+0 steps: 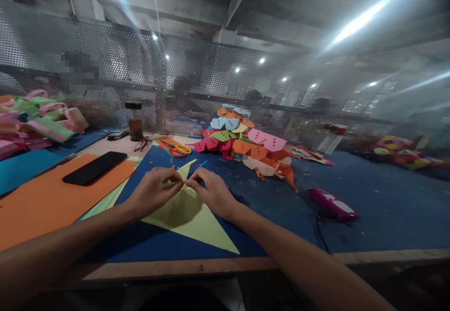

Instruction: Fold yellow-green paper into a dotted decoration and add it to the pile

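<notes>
A pale yellow sheet of paper (190, 215), shaped like a large triangle, lies on the blue table top in front of me. Both hands meet over its upper part. My left hand (158, 187) is closed, thumb and fingers pinching the paper near its top. Opposite it, my right hand (211, 189) pinches the same spot, fingertips almost touching those of the left. The exact fold between the fingertips is too small to make out. Just beyond the hands rest scissors (177, 149) with orange and yellow handles.
A black phone (95, 167) lies on orange paper (42, 198) at left. Behind stands a dark-lidded jar (134, 122). Colourful folded paper pieces (249, 148) are piled beyond my right hand, and more (38, 121) at far left. A purple corded device (333, 205) sits right. Perforated metal screening (147, 77) closes the back.
</notes>
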A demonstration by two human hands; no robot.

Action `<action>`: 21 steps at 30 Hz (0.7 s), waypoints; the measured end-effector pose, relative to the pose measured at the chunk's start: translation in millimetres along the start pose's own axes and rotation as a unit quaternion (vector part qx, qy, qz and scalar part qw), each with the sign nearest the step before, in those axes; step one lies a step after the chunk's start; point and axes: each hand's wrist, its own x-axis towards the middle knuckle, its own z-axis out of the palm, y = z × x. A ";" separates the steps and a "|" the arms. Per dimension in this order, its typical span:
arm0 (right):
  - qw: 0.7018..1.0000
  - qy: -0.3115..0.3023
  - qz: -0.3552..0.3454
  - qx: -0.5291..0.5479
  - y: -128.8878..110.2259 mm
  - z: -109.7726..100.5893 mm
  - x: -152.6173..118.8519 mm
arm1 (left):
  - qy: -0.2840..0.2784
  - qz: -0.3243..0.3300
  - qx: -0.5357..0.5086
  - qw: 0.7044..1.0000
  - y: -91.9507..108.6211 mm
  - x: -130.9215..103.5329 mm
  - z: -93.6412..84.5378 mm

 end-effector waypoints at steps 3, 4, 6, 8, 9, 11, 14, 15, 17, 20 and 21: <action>1.000 0.001 -0.005 -0.001 1.6 0.9 -0.2 | -0.003 -0.005 0.003 1.000 0.2 0.3 0.2; 1.000 0.003 -0.010 -0.004 1.6 1.1 -0.2 | -0.003 -0.006 0.004 1.000 0.2 0.3 0.3; 1.000 0.005 -0.020 -0.010 1.3 1.2 -0.4 | -0.003 -0.006 0.001 1.000 0.2 0.0 0.5; 1.000 0.004 -0.025 -0.012 0.7 1.0 -0.4 | 0.000 -0.003 0.001 1.000 -0.3 -0.4 0.7; 1.000 0.001 -0.026 -0.009 0.6 0.8 -0.3 | 0.002 -0.001 0.003 1.000 -0.6 -0.5 0.8; 1.000 -0.006 -0.025 0.002 0.3 0.6 -0.2 | 0.003 0.001 0.007 1.000 -1.1 -0.4 0.8; 1.000 -0.018 -0.022 0.011 0.0 0.5 -0.4 | 0.000 0.001 0.008 1.000 -1.0 0.2 0.5; 1.000 -0.019 -0.022 0.009 -0.2 0.5 -0.7 | -0.002 0.000 0.006 1.000 -0.7 0.4 0.3; 1.000 -0.015 -0.026 0.008 -0.4 0.7 -1.5 | -0.002 0.001 0.004 1.000 -0.2 0.5 0.1; 0.999 -0.007 -0.043 0.003 -0.1 1.2 -2.7 | 0.001 0.004 0.003 1.000 0.4 0.2 0.0; 0.999 -0.006 -0.051 -0.004 0.2 1.4 -2.9 | 0.000 0.006 0.001 1.000 0.6 0.1 -0.1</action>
